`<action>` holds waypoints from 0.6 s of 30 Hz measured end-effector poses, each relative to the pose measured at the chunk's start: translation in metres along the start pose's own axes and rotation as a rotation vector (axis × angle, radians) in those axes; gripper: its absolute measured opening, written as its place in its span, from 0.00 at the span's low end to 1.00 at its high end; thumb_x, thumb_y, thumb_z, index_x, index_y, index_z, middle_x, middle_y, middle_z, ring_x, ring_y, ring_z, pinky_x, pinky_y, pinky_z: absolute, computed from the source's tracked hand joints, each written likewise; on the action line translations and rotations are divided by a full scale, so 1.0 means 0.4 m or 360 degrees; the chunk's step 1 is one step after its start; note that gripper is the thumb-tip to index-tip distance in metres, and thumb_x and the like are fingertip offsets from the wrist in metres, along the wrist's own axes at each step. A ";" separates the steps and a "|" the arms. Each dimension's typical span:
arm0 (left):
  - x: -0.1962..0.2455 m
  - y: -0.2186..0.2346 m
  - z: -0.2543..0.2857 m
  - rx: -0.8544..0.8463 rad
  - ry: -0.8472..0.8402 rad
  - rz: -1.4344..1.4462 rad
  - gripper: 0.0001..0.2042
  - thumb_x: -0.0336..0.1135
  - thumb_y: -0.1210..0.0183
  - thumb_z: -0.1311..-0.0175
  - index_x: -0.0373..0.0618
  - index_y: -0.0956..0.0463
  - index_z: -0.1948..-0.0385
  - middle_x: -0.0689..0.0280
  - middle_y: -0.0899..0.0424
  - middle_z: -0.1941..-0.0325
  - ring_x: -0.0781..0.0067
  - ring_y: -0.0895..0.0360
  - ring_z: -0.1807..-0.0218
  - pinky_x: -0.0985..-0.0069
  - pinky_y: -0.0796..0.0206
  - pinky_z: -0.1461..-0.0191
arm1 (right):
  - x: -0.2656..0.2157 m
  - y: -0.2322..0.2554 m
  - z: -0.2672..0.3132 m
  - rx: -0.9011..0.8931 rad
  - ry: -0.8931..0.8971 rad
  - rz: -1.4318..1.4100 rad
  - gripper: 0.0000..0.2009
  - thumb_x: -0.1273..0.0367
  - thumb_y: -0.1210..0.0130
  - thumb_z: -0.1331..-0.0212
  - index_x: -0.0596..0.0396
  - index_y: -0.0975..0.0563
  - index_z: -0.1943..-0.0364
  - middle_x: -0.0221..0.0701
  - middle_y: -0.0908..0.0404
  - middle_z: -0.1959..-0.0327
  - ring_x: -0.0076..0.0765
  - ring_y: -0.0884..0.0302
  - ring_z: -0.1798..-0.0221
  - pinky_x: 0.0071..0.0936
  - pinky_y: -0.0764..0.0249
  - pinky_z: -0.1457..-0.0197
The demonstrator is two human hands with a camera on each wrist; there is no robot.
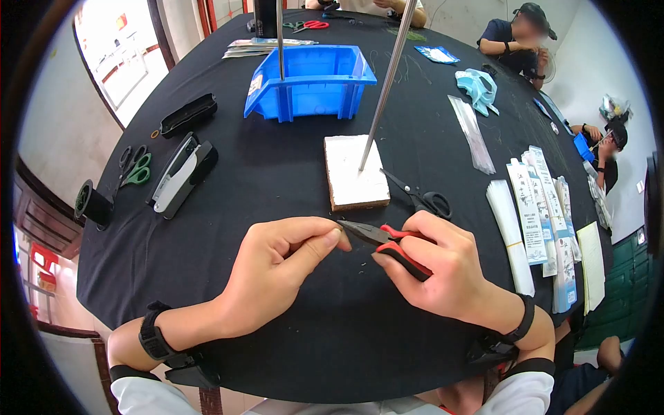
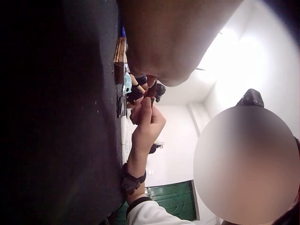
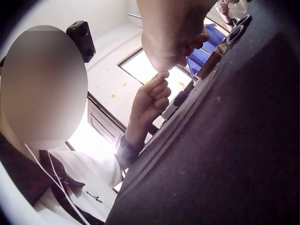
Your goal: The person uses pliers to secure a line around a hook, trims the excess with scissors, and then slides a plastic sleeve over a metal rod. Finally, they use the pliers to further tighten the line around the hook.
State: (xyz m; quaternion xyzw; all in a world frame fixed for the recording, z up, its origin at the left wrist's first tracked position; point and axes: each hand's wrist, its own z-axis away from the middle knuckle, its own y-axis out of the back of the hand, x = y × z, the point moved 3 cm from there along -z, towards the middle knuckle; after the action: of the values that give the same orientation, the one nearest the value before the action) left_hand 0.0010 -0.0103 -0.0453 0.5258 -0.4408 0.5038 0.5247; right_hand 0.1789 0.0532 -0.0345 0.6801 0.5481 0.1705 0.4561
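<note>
In the head view my right hand grips needle-nose pliers with red and black handles, their dark jaws pointing left. My left hand pinches a tiny item between thumb and forefinger, right at the pliers' tip. Fingers hide most of that item, and I cannot tell its kind. Both hands are raised over the front of the black-covered table. Just beyond them stands a white-topped block with a metal rod rising from it. Black scissors lie to its right.
A blue bin stands behind the block. To the left are a stapler, green-handled scissors and a dark spool. Printed packets and a clear sleeve bundle lie right. Other people sit around the table.
</note>
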 end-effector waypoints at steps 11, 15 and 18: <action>-0.005 -0.002 0.006 -0.0070 -0.0120 -0.0044 0.10 0.34 0.51 0.33 0.38 0.26 0.70 0.76 0.36 0.87 0.92 0.45 0.86 0.88 0.56 0.84 | -0.002 0.002 0.004 0.0021 -0.0004 -0.0077 0.11 0.69 0.36 0.56 0.57 0.27 0.81 0.31 0.31 0.78 0.31 0.31 0.82 0.24 0.35 0.81; -0.006 -0.003 0.006 -0.0065 -0.0161 -0.0093 0.10 0.34 0.51 0.33 0.37 0.26 0.70 0.76 0.35 0.87 0.92 0.44 0.87 0.88 0.55 0.84 | 0.005 -0.002 0.007 -0.0003 -0.0039 -0.0128 0.10 0.69 0.36 0.55 0.58 0.27 0.81 0.32 0.30 0.78 0.31 0.30 0.82 0.24 0.35 0.81; -0.005 -0.001 0.007 -0.0071 -0.0174 -0.0121 0.10 0.33 0.51 0.33 0.37 0.26 0.70 0.76 0.35 0.87 0.92 0.44 0.87 0.88 0.55 0.84 | 0.008 -0.002 0.006 -0.0054 -0.0100 -0.0186 0.10 0.69 0.36 0.54 0.59 0.26 0.82 0.32 0.29 0.78 0.31 0.30 0.82 0.24 0.35 0.81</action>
State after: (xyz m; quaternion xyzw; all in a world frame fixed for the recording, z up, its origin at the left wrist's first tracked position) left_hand 0.0015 -0.0131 -0.0471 0.5570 -0.4596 0.4443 0.5301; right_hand 0.1813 0.0550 -0.0374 0.6441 0.5693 0.1316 0.4937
